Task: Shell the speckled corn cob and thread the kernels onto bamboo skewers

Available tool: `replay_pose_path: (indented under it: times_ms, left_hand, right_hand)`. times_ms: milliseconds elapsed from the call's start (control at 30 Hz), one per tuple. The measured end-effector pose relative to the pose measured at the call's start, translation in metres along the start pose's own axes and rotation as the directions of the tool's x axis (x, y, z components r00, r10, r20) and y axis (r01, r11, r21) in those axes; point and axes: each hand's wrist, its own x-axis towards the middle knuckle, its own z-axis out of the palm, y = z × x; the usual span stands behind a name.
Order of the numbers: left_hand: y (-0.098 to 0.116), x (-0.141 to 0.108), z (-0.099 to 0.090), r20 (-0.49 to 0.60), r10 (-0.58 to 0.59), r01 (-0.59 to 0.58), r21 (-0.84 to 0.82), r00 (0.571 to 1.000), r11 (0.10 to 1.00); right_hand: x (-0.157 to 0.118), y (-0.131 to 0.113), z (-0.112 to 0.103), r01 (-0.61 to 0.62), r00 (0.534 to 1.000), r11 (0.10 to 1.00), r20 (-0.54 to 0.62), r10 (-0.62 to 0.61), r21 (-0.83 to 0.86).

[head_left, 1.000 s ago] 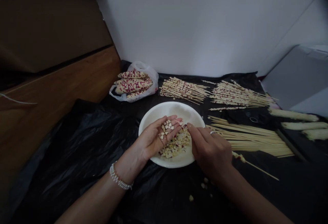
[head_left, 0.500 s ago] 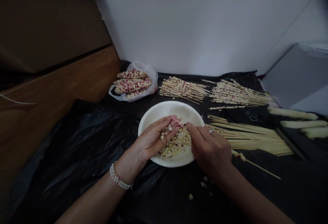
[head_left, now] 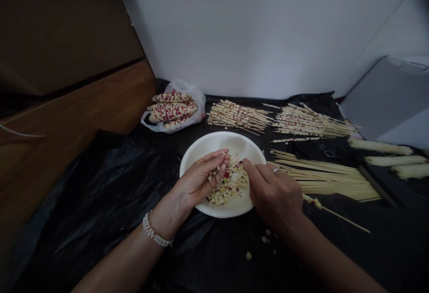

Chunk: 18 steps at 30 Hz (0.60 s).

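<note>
A white bowl (head_left: 197,150) holds loose corn kernels (head_left: 231,188), cream and dark red. Over its left part is my left hand (head_left: 203,176), fingers curled round some kernels, with thumb and fingertips together. My right hand (head_left: 276,192) is at the bowl's right rim, closed round a skewer (head_left: 345,219) whose bare end sticks out to the right. Kernels are threaded on this skewer close to the hand. The fingertips of both hands are a short gap apart above the kernels.
Corn cobs (head_left: 172,112) lie in a plastic bag behind the bowl. Two piles of threaded skewers (head_left: 237,116) are at the back. Bare skewers (head_left: 335,181) and stripped cobs (head_left: 395,160) lie on the right. A few kernels (head_left: 248,255) are on the black sheet (head_left: 110,194).
The fingers of my left hand have closed more over the kernels, thumb and fingertips now together. My right hand has barely moved; the skewer's free end has shifted slightly right.
</note>
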Motion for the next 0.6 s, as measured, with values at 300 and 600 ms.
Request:
replay_pose_path:
  times_ms: [300,600]
  left_hand:
    - [-0.0008,0.0021,-0.0028,0.012,-0.003,0.003,0.006,1.000,1.000]
    - [0.0010,0.0010,0.0040,-0.010,0.012,-0.012,0.016,1.000,1.000]
  right_hand:
    - [0.0010,0.0003,0.0005,0.005,1.000,1.000,0.016,-0.005,0.021]
    - [0.0003,0.0016,-0.0008,0.005,1.000,1.000,0.017,-0.005,0.015]
